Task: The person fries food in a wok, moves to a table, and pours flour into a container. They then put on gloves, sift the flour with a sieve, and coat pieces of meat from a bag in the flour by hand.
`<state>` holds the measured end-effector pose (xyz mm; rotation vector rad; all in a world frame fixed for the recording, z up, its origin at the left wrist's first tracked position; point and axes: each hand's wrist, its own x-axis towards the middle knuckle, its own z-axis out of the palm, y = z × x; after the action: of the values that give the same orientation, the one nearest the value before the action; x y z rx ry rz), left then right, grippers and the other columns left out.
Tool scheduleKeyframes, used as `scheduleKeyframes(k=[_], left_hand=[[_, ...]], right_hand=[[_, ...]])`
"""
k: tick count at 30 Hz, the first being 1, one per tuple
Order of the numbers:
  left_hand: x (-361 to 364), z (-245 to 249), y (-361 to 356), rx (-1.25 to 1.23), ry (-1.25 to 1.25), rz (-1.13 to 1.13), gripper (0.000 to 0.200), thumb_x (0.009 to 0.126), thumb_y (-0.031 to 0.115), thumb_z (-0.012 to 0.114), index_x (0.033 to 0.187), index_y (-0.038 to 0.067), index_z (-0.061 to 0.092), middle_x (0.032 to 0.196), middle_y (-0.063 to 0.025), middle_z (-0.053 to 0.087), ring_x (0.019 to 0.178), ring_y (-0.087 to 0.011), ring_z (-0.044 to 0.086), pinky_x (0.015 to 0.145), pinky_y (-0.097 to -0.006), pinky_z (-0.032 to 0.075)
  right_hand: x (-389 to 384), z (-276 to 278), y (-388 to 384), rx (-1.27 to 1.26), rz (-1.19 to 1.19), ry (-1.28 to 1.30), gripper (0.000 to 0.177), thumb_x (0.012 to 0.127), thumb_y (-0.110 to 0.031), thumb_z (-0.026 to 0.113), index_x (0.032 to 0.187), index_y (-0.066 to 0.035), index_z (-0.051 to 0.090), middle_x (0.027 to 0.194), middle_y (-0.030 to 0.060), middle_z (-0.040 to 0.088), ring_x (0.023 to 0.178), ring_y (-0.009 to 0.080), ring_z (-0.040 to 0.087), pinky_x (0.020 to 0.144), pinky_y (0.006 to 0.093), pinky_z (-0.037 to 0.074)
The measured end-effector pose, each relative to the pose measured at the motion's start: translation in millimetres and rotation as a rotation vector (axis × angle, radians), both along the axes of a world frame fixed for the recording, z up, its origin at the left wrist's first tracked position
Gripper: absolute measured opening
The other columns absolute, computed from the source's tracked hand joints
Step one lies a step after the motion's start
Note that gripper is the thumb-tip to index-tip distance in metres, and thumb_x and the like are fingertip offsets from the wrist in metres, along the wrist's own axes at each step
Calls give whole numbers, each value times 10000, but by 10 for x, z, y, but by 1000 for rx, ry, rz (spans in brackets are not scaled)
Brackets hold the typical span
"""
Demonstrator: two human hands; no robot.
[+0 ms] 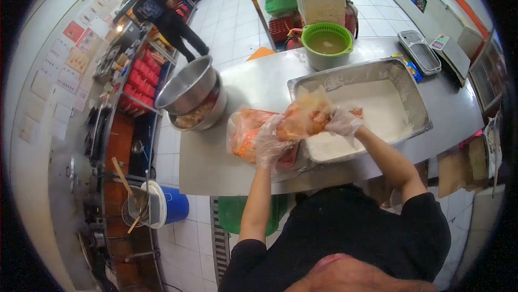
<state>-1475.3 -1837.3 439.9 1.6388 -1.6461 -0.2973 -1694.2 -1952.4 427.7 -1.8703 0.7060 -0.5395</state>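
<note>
Both hands wear clear plastic gloves. My left hand (pixel 270 138) is closed on the near left side of a clear plastic bag (pixel 305 115) with orange-red, raw-looking meat pieces inside. On the bag's right side, my right hand (pixel 345 123) has its fingers closed, a little smeared by motion. The bag is held up across the left rim of a deep metal pan (pixel 418 100) with white powder (pixel 372 108) in it. Left of my left hand, another plastic bag of orange pieces (pixel 245 133) lies on a reddish tray (pixel 290 157), partly hidden by the hand.
A metal bowl (pixel 186 84) rests tilted on another holding pale pieces (pixel 197 114). Behind the pan stands a green colander (pixel 327 38). A lidded container (pixel 420 52) and a scale (pixel 452 57) are at right. A blue bucket (pixel 175 205) stands on the floor; a person (pixel 162 14) is farther off.
</note>
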Motion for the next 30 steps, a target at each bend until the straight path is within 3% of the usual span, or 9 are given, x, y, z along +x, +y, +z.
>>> scheduleKeyframes(k=[3,6,7,11,14,21,23,26,30], left_hand=[[47,-217,-56,33,100,2,638,581,322,805,1109,48,574,1134,-133,583,1081,-288,538,941,-366,416],[109,-592,-202,86,-53,11,641,582,289,813,1119,40,568,1123,-129,590,1064,-274,550,928,-353,424],[-19,-139,-92,88,119,-11,642,580,273,819,1121,36,567,1114,-122,595,1055,-264,555,920,-344,429],[-107,72,-35,75,320,-34,646,574,246,833,1120,28,564,1095,-108,604,1042,-235,561,901,-328,436],[-99,-7,-52,51,253,-9,662,566,259,837,1121,26,560,1099,-110,604,1042,-238,562,899,-335,436],[-54,-219,-98,-28,97,-35,667,566,271,841,1123,32,560,1112,-108,599,1048,-236,560,893,-335,441],[-25,-466,-128,-13,72,20,687,560,271,844,1134,31,553,1114,-103,598,1040,-232,562,885,-332,446],[-65,-392,-126,31,160,11,714,547,265,849,1150,32,544,1110,-96,601,1027,-230,565,877,-330,449],[-32,-320,-118,17,204,1,719,545,262,850,1154,36,542,1099,-87,604,1012,-229,569,872,-329,451]], right_hand=[[-408,-66,-126,372,-161,-202,170,729,-88,659,892,-100,611,816,2,614,676,92,556,548,223,452],[-841,41,-336,761,-207,-408,193,701,5,630,889,26,592,932,149,630,827,244,632,726,325,505],[-889,69,-369,759,-226,-414,193,701,5,630,889,26,592,932,149,630,827,244,632,726,325,505],[-876,40,-384,380,-464,2,94,732,-80,635,780,0,646,805,89,659,739,195,626,706,271,492],[-685,-179,-327,-283,-199,374,110,795,-163,604,827,-79,667,815,84,660,775,199,619,694,299,483],[475,198,43,-663,174,115,272,775,-237,588,998,-81,576,932,152,614,870,308,598,761,400,475],[632,-30,-35,-696,50,388,274,733,-229,616,965,-83,610,848,175,624,796,307,611,708,400,480],[725,699,-13,-479,270,616,240,697,-226,619,868,-58,630,739,182,625,680,316,607,621,403,482],[754,712,-129,-565,416,440,227,693,-245,603,786,-40,635,679,171,627,604,318,596,553,401,475]])
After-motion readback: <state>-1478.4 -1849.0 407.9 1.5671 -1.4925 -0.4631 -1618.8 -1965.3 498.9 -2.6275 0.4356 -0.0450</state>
